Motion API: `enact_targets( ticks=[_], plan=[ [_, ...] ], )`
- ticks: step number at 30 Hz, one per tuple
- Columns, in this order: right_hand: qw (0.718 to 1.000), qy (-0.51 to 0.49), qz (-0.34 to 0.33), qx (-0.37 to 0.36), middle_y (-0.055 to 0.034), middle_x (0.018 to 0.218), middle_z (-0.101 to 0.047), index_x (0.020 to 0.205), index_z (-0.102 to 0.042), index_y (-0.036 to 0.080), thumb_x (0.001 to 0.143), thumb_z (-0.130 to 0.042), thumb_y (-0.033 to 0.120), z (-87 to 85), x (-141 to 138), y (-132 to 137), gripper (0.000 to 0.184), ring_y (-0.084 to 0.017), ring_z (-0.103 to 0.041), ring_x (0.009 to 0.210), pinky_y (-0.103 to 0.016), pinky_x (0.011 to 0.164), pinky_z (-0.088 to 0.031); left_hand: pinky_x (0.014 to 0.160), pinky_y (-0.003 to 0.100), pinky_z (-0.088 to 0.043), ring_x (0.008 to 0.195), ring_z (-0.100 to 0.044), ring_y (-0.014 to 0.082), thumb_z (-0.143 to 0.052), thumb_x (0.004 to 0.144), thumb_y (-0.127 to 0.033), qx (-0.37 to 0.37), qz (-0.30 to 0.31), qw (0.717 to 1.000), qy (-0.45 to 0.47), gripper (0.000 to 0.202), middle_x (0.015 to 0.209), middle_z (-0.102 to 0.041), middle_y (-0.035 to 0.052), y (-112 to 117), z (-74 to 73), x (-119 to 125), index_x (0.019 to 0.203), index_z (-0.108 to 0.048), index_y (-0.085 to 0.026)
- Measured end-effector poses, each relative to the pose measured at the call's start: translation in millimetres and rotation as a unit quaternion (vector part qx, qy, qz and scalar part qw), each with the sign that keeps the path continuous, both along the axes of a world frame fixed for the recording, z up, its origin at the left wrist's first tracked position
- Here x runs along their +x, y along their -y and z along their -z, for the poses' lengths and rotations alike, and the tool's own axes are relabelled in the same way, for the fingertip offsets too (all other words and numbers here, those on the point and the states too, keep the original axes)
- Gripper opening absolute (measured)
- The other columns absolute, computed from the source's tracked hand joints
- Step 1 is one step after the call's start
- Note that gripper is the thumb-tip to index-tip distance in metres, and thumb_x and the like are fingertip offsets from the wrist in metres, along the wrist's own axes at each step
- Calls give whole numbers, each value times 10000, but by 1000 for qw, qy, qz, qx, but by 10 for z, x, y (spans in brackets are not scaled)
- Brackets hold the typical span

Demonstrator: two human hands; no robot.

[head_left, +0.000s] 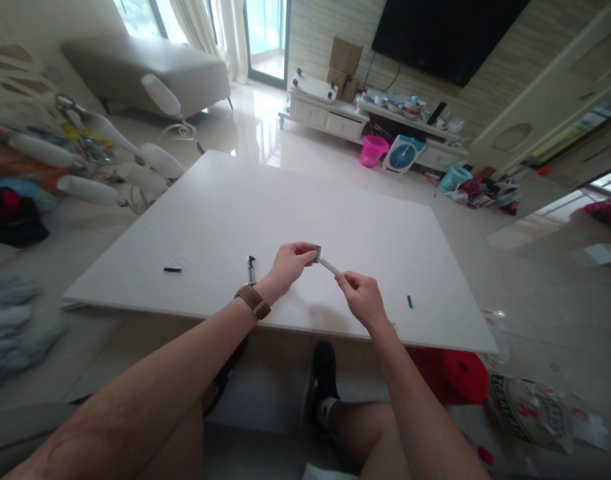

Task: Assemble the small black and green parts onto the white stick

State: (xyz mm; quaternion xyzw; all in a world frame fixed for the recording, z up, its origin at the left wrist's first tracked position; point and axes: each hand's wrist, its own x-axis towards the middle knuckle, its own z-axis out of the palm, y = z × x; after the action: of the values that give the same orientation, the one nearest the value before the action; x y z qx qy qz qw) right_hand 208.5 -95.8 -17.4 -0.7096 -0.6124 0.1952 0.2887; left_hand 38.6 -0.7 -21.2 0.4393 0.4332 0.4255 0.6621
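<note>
My left hand (291, 261), with a brown-strapped watch on its wrist, pinches a small dark green rectangular piece (318, 254) above the white table. From the right, my right hand (359, 291) grips a pale flat stick (329, 267), whose far end points at the green piece and is very close to it. I cannot tell whether the two touch. Beside my left wrist lies a slim silver-and-black tool (251, 269), like a razor. A short black strip (173, 270) rests farther left by some clear plastic (181, 260). Another short dark strip (409, 302) lies to the right.
The white table (305, 200) spans the space before me. A lamp with white shades (155, 160) stands at its left edge. A red stool-like object (455, 377) and a printed plastic bag (535, 410) sit on the floor at right. Beyond are a pink basket (373, 151) and a TV cabinet (325, 120).
</note>
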Motion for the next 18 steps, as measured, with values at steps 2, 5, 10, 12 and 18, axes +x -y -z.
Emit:
enact_targets(
  ticks=[2, 5, 10, 12, 18],
  plan=[
    [1000, -2, 8, 9, 25, 550, -487, 734, -688, 208, 939, -495, 521, 1, 0, -1, 420, -126, -423, 546, -273, 549, -263, 739, 297, -470, 736, -609, 141, -740, 684, -241, 0, 13, 1000, -4, 202, 766, -714, 63, 7, -7, -2, 843, -761, -118],
    [1000, 15, 7, 2, 26, 549, -499, 727, -679, 215, 941, -496, 520, -1, -9, -8, 415, -127, -433, 545, -275, 552, -260, 722, 293, -461, 709, -599, 134, -723, 698, -215, 2, 29, 999, -14, 203, 739, -706, 56, 26, -10, 3, 869, -764, -114],
    [998, 44, 37, 14, 27, 548, -495, 683, -631, 215, 950, -477, 533, -18, -8, -21, 443, -122, -409, 537, -278, 556, -245, 718, 290, -453, 706, -594, 131, -712, 709, -207, 0, 69, 997, -28, 187, 747, -708, 56, 64, 1, 13, 860, -767, -112],
    [997, 48, 51, 29, 30, 548, -481, 678, -614, 213, 953, -471, 534, -29, -3, -19, 446, -121, -407, 539, -279, 559, -245, 728, 291, -456, 721, -600, 135, -713, 711, -210, -4, 78, 996, -30, 184, 766, -715, 63, 76, -3, 16, 856, -767, -111],
    [999, 38, 32, 14, 33, 531, -461, 641, -587, 212, 943, -486, 524, -41, -23, -1, 445, -122, -399, 530, -281, 548, -239, 745, 306, -469, 710, -599, 137, -711, 715, -212, -12, 54, 998, -18, 186, 758, -710, 70, 69, -8, 24, 860, -764, -108]
  ],
)
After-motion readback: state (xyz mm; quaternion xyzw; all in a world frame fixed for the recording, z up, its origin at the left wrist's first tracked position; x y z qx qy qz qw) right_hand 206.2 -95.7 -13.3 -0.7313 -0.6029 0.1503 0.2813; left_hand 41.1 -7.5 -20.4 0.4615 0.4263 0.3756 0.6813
